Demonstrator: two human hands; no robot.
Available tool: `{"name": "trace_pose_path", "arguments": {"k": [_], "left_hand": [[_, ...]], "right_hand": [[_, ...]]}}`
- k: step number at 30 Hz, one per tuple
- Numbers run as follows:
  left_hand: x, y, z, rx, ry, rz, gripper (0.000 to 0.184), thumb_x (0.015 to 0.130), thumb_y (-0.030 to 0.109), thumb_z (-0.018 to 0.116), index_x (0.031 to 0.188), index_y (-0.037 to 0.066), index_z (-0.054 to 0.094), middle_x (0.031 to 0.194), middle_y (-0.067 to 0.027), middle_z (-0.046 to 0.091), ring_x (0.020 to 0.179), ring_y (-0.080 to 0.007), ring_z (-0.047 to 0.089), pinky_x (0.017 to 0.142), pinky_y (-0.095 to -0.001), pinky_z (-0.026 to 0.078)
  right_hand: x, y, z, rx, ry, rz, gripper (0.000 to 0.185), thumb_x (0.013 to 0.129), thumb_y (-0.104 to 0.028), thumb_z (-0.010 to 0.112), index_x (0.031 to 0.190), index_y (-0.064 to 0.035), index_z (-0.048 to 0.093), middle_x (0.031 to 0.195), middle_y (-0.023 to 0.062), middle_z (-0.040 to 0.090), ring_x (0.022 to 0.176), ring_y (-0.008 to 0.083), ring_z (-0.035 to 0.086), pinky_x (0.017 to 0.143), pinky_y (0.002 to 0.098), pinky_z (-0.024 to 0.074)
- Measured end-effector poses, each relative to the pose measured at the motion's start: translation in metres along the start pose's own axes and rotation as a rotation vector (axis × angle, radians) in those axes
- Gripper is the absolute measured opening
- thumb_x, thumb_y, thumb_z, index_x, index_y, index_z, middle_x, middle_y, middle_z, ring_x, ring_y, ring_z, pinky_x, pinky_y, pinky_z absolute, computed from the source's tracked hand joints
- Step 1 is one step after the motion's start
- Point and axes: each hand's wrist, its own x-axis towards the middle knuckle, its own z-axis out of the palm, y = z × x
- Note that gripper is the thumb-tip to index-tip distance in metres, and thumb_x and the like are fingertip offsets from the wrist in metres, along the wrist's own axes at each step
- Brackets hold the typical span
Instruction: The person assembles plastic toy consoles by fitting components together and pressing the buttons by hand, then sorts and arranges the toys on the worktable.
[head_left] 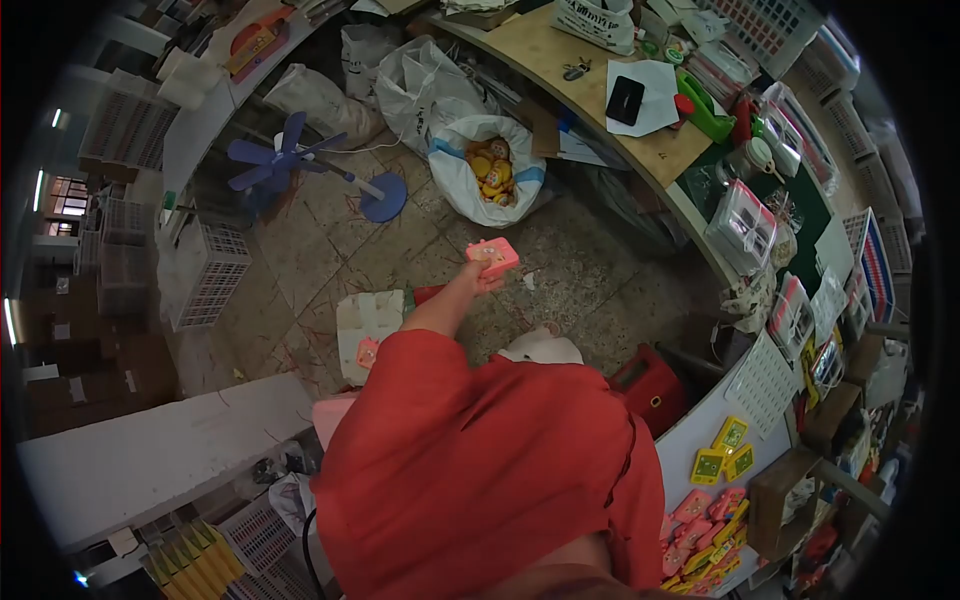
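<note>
My left hand (487,279) reaches forward over the floor with its fingers closed round the near edge of a flat pink plastic case (494,256). Small markings show on the case, too small to read. Beyond it stands a white woven sack (460,188) with its mouth wide, and several yellow and orange pieces (490,172) lie inside. Another small pink piece (367,352) rests on a flattened sheet of cardboard (362,318) by my left forearm. My right hand is out of sight, behind my red-sleeved body.
A blue fan (384,197) stands on the floor at the left. Along the right curves a workbench (560,55) bearing a phone (625,101), stacked packs and papers. Pink pieces (690,505) and yellow pieces (708,466) are heaped at the lower right. A red box (650,392) stands beside me.
</note>
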Motion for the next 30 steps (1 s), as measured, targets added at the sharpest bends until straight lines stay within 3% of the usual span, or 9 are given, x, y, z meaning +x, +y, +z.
{"name": "trace_pose_path", "arguments": {"k": [6,11,19,21,22,24,25,28,30], "left_hand": [[0.021,0.05,0.015,0.085,0.04,0.063,0.033,0.091,0.022,0.055,0.121,0.013,0.045,0.106,-0.0106,0.059,0.092,-0.0295,0.061,0.084,-0.0517,0.05],[0.037,0.091,0.114,0.06,-0.177,0.14,0.036,0.089,0.022,0.059,0.12,0.013,0.046,0.107,-0.0101,0.057,0.097,-0.0276,0.058,0.085,-0.0485,0.05],[0.079,0.159,0.288,0.143,-0.368,0.402,0.035,0.089,0.022,0.059,0.12,0.012,0.045,0.103,-0.0124,0.057,0.088,-0.0288,0.058,0.082,-0.0483,0.051],[0.097,0.177,0.322,0.019,-0.537,0.5,0.049,0.089,0.029,0.06,0.129,0.01,0.038,0.121,-0.0158,0.05,0.107,-0.0343,0.051,0.088,-0.0546,0.046],[0.09,0.177,0.334,0.034,-0.545,0.479,0.049,0.089,0.029,0.06,0.129,0.01,0.038,0.121,-0.0158,0.05,0.107,-0.0343,0.051,0.088,-0.0546,0.046],[0.068,0.174,0.348,0.236,-0.151,0.311,0.067,0.087,0.037,0.06,0.138,0.01,0.026,0.14,-0.0165,0.031,0.128,-0.0384,0.031,0.093,-0.0614,0.038],[0.092,0.161,0.331,0.363,-0.354,0.23,0.081,0.084,0.043,0.063,0.143,0.012,0.017,0.148,-0.0146,0.014,0.136,-0.0391,0.013,0.096,-0.0646,0.032],[0.097,0.06,0.287,0.706,-0.529,0.019,0.074,0.082,0.042,0.065,0.138,0.013,0.028,0.141,-0.0157,0.029,0.129,-0.0404,0.03,0.09,-0.0632,0.039],[0.083,-0.031,0.249,1.019,-0.547,-0.238,0.06,0.083,0.04,0.065,0.13,0.013,0.041,0.125,-0.013,0.048,0.111,-0.033,0.051,0.083,-0.056,0.047]], "right_hand": [[0.033,-0.045,0.009,-0.095,-0.041,-0.002,0.029,0.08,-0.014,0.062,0.107,-0.003,0.06,0.082,0.0031,0.057,0.076,0.0105,0.053,0.069,0.0228,0.0425],[0.055,-0.072,0.021,-0.139,-0.051,0.027,0.029,0.08,-0.015,0.063,0.107,-0.003,0.06,0.083,0.0039,0.058,0.077,0.0111,0.054,0.07,0.0235,0.0431],[0.086,-0.107,0.019,-0.198,-0.064,0.108,0.03,0.08,-0.016,0.064,0.107,-0.0031,0.06,0.086,0.0053,0.06,0.08,0.0122,0.056,0.072,0.0247,0.0441],[0.088,-0.11,0.022,-0.198,-0.066,0.139,0.031,0.08,-0.016,0.064,0.107,-0.0031,0.06,0.087,0.0056,0.06,0.08,0.0124,0.056,0.073,0.0249,0.0444],[0.089,-0.111,0.023,-0.197,-0.068,0.155,0.031,0.08,-0.016,0.064,0.107,-0.0031,0.06,0.087,0.0058,0.061,0.081,0.0125,0.056,0.073,0.0251,0.0445],[0.083,-0.113,0.025,-0.192,-0.083,0.194,0.031,0.079,-0.016,0.064,0.107,-0.0032,0.06,0.088,0.0062,0.061,0.081,0.0128,0.057,0.073,0.0254,0.0448],[0.084,-0.114,0.025,-0.19,-0.088,0.205,0.031,0.079,-0.016,0.064,0.107,-0.0032,0.06,0.088,0.0063,0.061,0.082,0.0129,0.057,0.074,0.0255,0.0449],[0.092,-0.119,0.03,-0.15,-0.07,0.232,0.031,0.079,-0.017,0.064,0.107,-0.0032,0.06,0.089,0.0069,0.062,0.083,0.0133,0.058,0.074,0.0259,0.0453],[0.067,-0.112,0.04,-0.092,-0.008,0.305,0.032,0.079,-0.017,0.064,0.107,-0.0032,0.06,0.09,0.0072,0.062,0.083,0.0136,0.058,0.075,0.0262,0.0455]]}}
